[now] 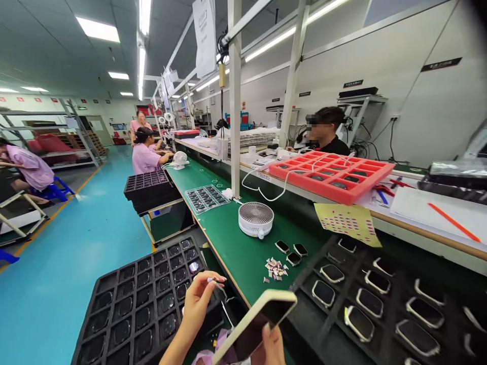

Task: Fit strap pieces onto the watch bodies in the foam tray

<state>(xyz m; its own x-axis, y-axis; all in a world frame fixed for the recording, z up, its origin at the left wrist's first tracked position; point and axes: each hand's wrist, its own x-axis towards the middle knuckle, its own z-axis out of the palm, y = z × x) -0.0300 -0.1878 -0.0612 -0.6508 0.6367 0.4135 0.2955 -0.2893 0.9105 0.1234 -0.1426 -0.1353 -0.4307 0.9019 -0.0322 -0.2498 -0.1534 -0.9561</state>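
We are clasping a rectangular, cream-edged, dark-faced device (262, 320) in our right hand (273, 347), near and right of our left hand (201, 296), which is pinching a tiny unidentifiable item (216, 280), seemingly preparing a part, the next move probably calling for steady fingertips.

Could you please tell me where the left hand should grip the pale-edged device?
Probably the long left edge of the pale-edged device, from the left: it slants upward with no fingers showing there, while the right hand holds the other side.
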